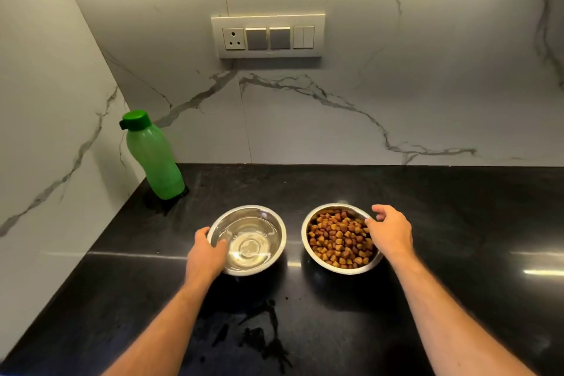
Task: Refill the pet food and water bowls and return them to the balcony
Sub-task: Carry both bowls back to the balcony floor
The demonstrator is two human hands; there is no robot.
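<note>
Two steel bowls stand side by side on the black counter. The left bowl holds clear water. The right bowl is filled with brown kibble. My left hand grips the water bowl's near-left rim, thumb inside the rim. My right hand closes over the food bowl's right rim, thumb on the inside, fingers around the outer edge.
A green bottle with its cap on stands in the back-left corner against the marble walls. A switch and socket panel is on the back wall. Spilled water lies on the counter near the front edge.
</note>
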